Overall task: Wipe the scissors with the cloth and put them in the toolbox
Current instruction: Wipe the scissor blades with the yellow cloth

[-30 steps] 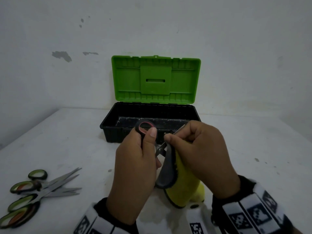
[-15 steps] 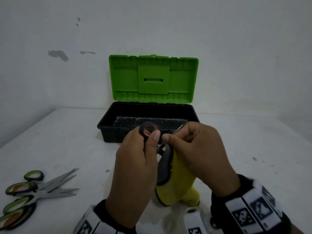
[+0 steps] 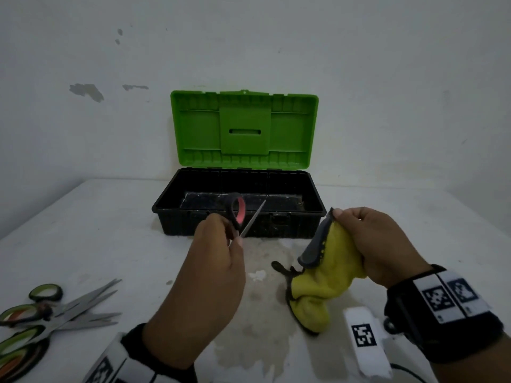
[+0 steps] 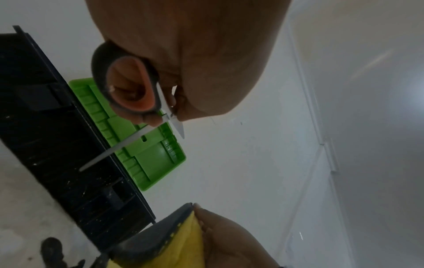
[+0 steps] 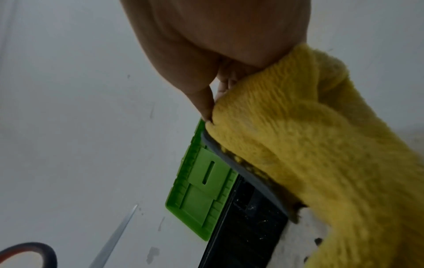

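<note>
Left hand (image 3: 213, 261) grips the scissors (image 3: 243, 217), right hand (image 3: 384, 244) clutches the cloth (image 3: 329, 272); that splayed blade could snag the toolbox (image 3: 193, 217) rim.

The scissors (image 3: 243, 218) have smooth, pale metal blades and matt black plastic handle loops lined in orange-red, and the cloth (image 3: 329, 269) is fuzzy yellow fabric, ribbed in the right wrist view, with a smooth grey edge band. The toolbox (image 3: 240, 214) is moulded plastic: a scuffed, speckled black body under a smooth, ribbed green lid (image 3: 244, 131). The table (image 3: 110, 230) looks matt white, blotched with stains
</note>
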### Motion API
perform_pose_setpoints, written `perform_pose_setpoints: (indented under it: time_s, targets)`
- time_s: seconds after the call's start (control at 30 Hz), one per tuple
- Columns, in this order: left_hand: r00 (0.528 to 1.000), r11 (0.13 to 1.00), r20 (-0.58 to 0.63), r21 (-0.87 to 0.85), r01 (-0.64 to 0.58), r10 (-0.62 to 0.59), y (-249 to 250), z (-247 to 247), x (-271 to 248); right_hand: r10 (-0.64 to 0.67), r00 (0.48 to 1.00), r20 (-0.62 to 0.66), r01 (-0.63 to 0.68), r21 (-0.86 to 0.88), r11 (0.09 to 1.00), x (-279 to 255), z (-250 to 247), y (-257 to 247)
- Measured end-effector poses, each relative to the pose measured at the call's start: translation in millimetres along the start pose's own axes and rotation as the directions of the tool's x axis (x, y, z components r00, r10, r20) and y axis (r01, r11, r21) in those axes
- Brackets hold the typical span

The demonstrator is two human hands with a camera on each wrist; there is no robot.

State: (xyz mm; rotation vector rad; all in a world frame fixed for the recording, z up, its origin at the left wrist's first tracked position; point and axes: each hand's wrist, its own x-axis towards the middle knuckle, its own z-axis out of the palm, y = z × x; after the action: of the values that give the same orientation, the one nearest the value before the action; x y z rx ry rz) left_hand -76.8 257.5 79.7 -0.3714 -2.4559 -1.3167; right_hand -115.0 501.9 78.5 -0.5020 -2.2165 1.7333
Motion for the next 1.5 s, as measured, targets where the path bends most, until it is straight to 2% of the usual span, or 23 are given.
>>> perform_pose_setpoints:
  time_s: [0.13, 0.23, 0.3, 0.37, 0.43, 0.53, 0.67, 0.8, 0.87, 0.97, 1.1, 1.2, 1.33, 1.43, 1.5]
  targets:
    - [0.999, 0.997, 0.052, 0.079, -0.002, -0.002, -2.7, 2.6, -1.7, 0.095, 0.984, 0.149, -0.092, -0.030, 0.995, -5.1, -5.9, 4.9]
    - [0.997, 0.992, 0.079, 0.123, -0.001, -0.009, -7.8, 2.8, -2.1, 0.098, 0.964, 0.249, -0.061, -0.150, 0.987, -9.3, -9.3, 8.6]
    - [0.996, 0.993, 0.089, 0.120, -0.006, -0.004, -10.4, 1.7, -2.1, 0.087, 0.962, 0.260, -0.024, -0.236, 0.972, -13.8, -9.9, 9.8]
    - [0.995, 0.994, 0.098, 0.105, -0.033, 0.022, -12.7, -0.7, -2.2, -0.016, 0.974, 0.227, 0.106, -0.386, 0.916, -16.3, -9.6, 11.4]
    - [0.993, 0.993, 0.099, 0.090, -0.075, 0.066, -14.7, -2.8, -2.3, -0.134, 0.964, 0.230, 0.240, -0.535, 0.810, -18.6, -8.8, 9.2]
    - [0.987, 0.980, 0.074, 0.133, -0.149, 0.140, -17.4, -3.8, -2.2, -0.181, 0.956, 0.233, 0.288, -0.606, 0.741, -22.1, -8.7, 3.7]
    - [0.961, 0.944, 0.077, 0.185, -0.274, 0.264, -24.5, -6.4, -0.4, -0.342, 0.930, 0.132, 0.358, -0.526, 0.772, -22.8, -8.5, 8.2]
    - [0.953, 0.930, 0.057, 0.208, -0.303, 0.298, -29.3, -9.0, -1.7, -0.515, 0.857, -0.025, 0.472, -0.363, 0.803, -29.5, -1.8, 12.1]
    - [0.965, 0.944, 0.002, 0.206, -0.258, 0.263, -28.7, -7.6, -4.1, -0.602, 0.797, -0.048, 0.570, -0.267, 0.777, -34.3, 2.1, 13.1]
    - [0.993, 0.992, -0.084, 0.100, -0.074, 0.083, -29.2, -3.8, -5.4, -0.659, 0.752, 0.005, 0.656, -0.104, 0.748, -40.7, 9.1, 13.7]
    - [0.989, 0.999, -0.138, 0.011, 0.048, -0.046, -30.6, -2.3, -5.3, -0.650, 0.756, 0.077, 0.653, -0.140, 0.744, -46.0, 22.4, 12.6]
    - [0.987, 0.997, -0.142, -0.012, 0.074, -0.075, -25.2, -3.3, -6.3, -0.622, 0.772, 0.133, 0.635, -0.125, 0.762, -51.9, 35.2, 9.8]
    - [0.983, 0.985, -0.147, -0.149, 0.087, -0.109, -17.6, -5.1, -7.6, -0.575, 0.791, 0.210, 0.604, -0.113, 0.789, -57.0, 49.5, 5.9]
    - [0.965, 0.927, -0.164, -0.347, 0.140, -0.207, -16.7, -6.9, -5.9, -0.544, 0.783, 0.301, 0.592, -0.094, 0.800, -60.8, 53.5, 2.7]
    - [0.954, 0.879, -0.127, -0.436, 0.192, -0.272, -19.2, -6.2, -5.2, -0.531, 0.779, 0.334, 0.585, -0.082, 0.807, -63.6, 54.6, 1.0]
